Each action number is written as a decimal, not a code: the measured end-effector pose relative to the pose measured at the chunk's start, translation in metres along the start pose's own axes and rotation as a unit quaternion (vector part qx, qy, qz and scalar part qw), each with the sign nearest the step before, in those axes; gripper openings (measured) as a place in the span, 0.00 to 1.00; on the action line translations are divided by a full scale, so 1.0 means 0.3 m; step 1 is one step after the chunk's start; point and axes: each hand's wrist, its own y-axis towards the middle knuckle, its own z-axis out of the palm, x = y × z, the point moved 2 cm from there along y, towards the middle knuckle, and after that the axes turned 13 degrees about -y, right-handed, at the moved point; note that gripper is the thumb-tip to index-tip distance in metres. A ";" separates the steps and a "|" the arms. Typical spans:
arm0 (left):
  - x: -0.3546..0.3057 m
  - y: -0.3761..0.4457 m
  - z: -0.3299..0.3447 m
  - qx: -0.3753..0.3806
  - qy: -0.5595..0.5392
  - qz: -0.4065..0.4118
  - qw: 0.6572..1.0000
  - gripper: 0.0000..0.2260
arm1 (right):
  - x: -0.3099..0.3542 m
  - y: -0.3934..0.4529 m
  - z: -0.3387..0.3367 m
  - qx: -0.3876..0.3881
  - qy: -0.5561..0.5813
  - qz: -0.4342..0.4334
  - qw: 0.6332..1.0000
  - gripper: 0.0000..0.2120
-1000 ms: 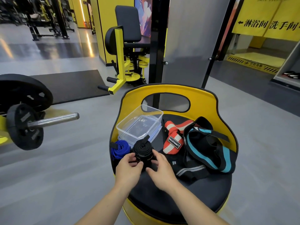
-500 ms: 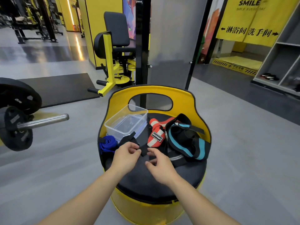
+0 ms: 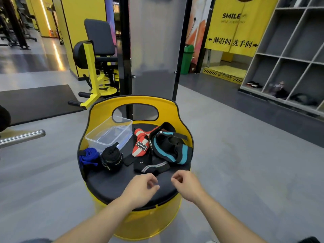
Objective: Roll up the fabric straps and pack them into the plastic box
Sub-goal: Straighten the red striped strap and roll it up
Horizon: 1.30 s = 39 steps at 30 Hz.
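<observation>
Two hands, the left hand [image 3: 142, 187] and the right hand [image 3: 186, 183], hover over the front of the padded yellow stool [image 3: 133, 188], fingers loosely curled, holding nothing. One black rolled strap [image 3: 112, 157] stands beside the clear plastic box [image 3: 109, 133], not inside it; I think it may unroll if left loose. A blue strap [image 3: 87, 156], a red-striped strap [image 3: 141, 143] and a teal-edged black wrap [image 3: 168, 148] lie tangled, so pulling one may drag others off.
</observation>
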 end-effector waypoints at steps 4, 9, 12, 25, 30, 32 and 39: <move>0.035 0.143 0.001 -0.026 0.001 -0.006 1.000 0.09 | -0.027 0.123 -0.004 -0.001 -0.017 0.006 1.000 0.07; 0.110 0.360 0.002 -0.034 0.048 -0.004 0.998 0.18 | 0.012 0.345 0.041 -0.066 -0.173 -0.065 0.980 0.16; 0.146 0.421 0.051 0.044 0.159 0.021 0.986 0.26 | 0.020 0.456 0.106 -0.052 -0.328 -0.094 0.939 0.15; 0.118 0.630 -0.045 -0.033 0.303 0.029 0.952 0.16 | 0.031 0.638 -0.085 -0.132 0.067 -0.011 0.989 0.14; -0.057 0.590 -0.166 -0.096 -0.170 -0.088 0.977 0.15 | 0.084 0.558 -0.233 -0.066 0.384 -0.033 0.920 0.08; -0.115 0.584 -0.200 -0.004 -0.480 -0.160 0.863 0.24 | 0.100 0.514 -0.265 -0.035 0.447 -0.058 0.892 0.09; -0.300 0.564 -0.291 -0.030 -0.534 -0.044 0.844 0.11 | 0.125 0.398 -0.284 0.006 0.453 -0.073 0.889 0.12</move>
